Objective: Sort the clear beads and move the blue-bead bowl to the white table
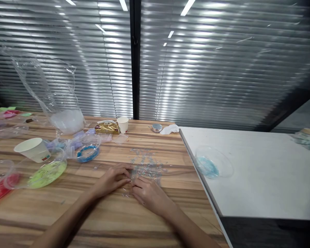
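Many small clear tube-like pieces (147, 168) lie scattered in a loose pile on the wooden table (134, 224). At the pile's left edge is my left hand (114, 179), its fingers reaching right, with thumb and fingertips apart and nothing visible between them. Close beside it, my right hand (151, 194) rests at the pile's near edge. Its fingers are curled inward, and whatever they may hold is too small or hidden to make out. A few loose pieces lie just below the fingertips of my left hand.
Leftward stand clear bowls with blue beads (88, 153), green contents (48, 174) and red contents (0, 189), plus a paper cup (33, 149). Behind are a gold packet (107, 127) and another cup (122, 124). A clear bowl (223, 165) sits on the white table (260, 172).
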A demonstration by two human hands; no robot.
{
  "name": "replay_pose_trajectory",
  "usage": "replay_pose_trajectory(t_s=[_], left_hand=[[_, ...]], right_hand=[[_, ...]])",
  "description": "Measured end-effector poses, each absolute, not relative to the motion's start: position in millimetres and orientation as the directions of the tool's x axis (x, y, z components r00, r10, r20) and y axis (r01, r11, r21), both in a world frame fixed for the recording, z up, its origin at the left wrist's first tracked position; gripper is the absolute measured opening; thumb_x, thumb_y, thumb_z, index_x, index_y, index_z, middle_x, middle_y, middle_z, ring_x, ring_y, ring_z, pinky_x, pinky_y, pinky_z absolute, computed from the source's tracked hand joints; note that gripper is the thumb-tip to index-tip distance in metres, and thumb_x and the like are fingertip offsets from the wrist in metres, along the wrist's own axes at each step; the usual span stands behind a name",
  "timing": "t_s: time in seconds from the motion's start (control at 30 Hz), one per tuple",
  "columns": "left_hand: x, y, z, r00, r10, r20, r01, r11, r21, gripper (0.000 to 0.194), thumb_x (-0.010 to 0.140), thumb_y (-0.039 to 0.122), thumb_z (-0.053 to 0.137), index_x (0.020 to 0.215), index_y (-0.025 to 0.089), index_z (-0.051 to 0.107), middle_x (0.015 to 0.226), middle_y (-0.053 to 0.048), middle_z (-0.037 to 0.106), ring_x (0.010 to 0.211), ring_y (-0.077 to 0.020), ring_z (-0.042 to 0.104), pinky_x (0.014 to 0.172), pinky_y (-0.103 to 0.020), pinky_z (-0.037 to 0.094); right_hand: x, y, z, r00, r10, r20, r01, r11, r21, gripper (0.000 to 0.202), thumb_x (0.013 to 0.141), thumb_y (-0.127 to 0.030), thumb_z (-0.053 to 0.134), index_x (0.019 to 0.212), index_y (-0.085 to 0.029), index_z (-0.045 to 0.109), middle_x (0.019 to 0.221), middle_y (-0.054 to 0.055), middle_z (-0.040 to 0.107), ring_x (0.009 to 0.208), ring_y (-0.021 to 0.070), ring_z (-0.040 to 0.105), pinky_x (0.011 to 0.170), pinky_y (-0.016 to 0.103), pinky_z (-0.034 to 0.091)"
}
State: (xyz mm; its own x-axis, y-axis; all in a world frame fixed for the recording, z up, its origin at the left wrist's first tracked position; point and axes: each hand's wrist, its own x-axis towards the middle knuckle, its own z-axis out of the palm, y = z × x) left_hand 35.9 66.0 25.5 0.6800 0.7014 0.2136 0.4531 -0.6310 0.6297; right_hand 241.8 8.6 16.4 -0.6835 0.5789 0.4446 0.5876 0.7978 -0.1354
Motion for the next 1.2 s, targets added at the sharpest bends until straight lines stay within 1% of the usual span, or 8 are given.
replay_pose_trajectory(t_s=[0.13,0.27,0.4,0.53,0.63,0.83,1.03,1.2], left_hand=[[35,67,20,0.666,0.711,0.226,0.462,-0.631,0.623,0.010,0.087,0.023,0.055,0.084,0.020,0.065,0.117,-0.006,0.063,0.112,-0.0207,0.056,0.096,-0.032,0.043],[35,67,17,0.657,0.713,0.245,0.450,-0.631,0.632,0.011,0.087,0.024,0.055,0.085,0.020,0.065,0.114,-0.006,0.063,0.109,-0.0205,0.057,0.095,-0.031,0.044],[35,67,16,0.648,0.714,0.266,0.454,-0.642,0.618,0.010,0.087,0.023,0.056,0.085,0.019,0.065,0.111,-0.007,0.064,0.106,-0.0205,0.058,0.093,-0.031,0.045],[35,66,15,0.652,0.701,0.290,0.443,-0.662,0.605,0.010,0.088,0.022,0.055,0.086,0.019,0.065,0.110,-0.007,0.064,0.104,-0.0192,0.058,0.091,-0.030,0.046],[36,67,15,0.654,0.689,0.314,0.434,-0.681,0.590,0.011,0.088,0.020,0.055,0.086,0.018,0.065,0.109,-0.007,0.064,0.104,-0.0188,0.059,0.089,-0.029,0.047],[40,69,16,0.649,0.666,0.367,0.420,-0.716,0.557,0.011,0.089,0.021,0.054,0.087,0.018,0.065,0.102,-0.007,0.066,0.099,-0.0191,0.060,0.086,-0.030,0.048],[42,71,11,0.658,0.650,0.381,0.415,-0.734,0.538,0.009,0.090,0.020,0.053,0.088,0.018,0.062,0.101,-0.006,0.065,0.097,-0.0176,0.059,0.085,-0.029,0.047],[45,72,9,0.656,0.638,0.404,0.412,-0.751,0.515,0.010,0.091,0.020,0.052,0.086,0.018,0.061,0.098,-0.005,0.065,0.095,-0.0178,0.059,0.084,-0.030,0.047]], right_hand=[[243,10,14,-0.672,0.590,0.447,0.592,0.791,-0.154,0.010,0.089,-0.013,0.055,0.080,-0.016,0.060,0.086,0.002,0.063,0.082,0.0162,0.057,0.071,0.026,0.048],[244,10,13,-0.661,0.592,0.462,0.594,0.788,-0.160,0.009,0.089,-0.013,0.056,0.080,-0.016,0.059,0.083,0.002,0.062,0.080,0.0159,0.056,0.069,0.026,0.047],[243,9,12,-0.659,0.600,0.455,0.615,0.777,-0.135,0.005,0.086,-0.012,0.060,0.081,-0.014,0.058,0.083,0.002,0.060,0.079,0.0164,0.055,0.066,0.027,0.047],[241,7,11,-0.661,0.600,0.451,0.624,0.773,-0.114,0.004,0.085,-0.013,0.062,0.085,-0.013,0.058,0.086,0.002,0.060,0.083,0.0168,0.055,0.071,0.027,0.048],[241,7,11,-0.669,0.589,0.453,0.623,0.777,-0.090,0.003,0.086,-0.013,0.060,0.087,-0.013,0.057,0.087,0.003,0.060,0.086,0.0172,0.054,0.074,0.028,0.048],[241,7,13,-0.664,0.561,0.495,0.622,0.781,-0.050,0.003,0.087,-0.012,0.058,0.085,-0.012,0.056,0.082,0.004,0.059,0.080,0.0172,0.054,0.069,0.027,0.046],[244,12,12,-0.639,0.554,0.534,0.619,0.782,-0.071,0.012,0.091,-0.010,0.049,0.082,-0.012,0.056,0.077,0.005,0.059,0.074,0.0172,0.052,0.068,0.028,0.045],[247,14,9,-0.635,0.564,0.527,0.605,0.788,-0.114,0.014,0.092,-0.008,0.045,0.083,-0.012,0.055,0.078,0.006,0.057,0.075,0.0175,0.051,0.067,0.027,0.046]])
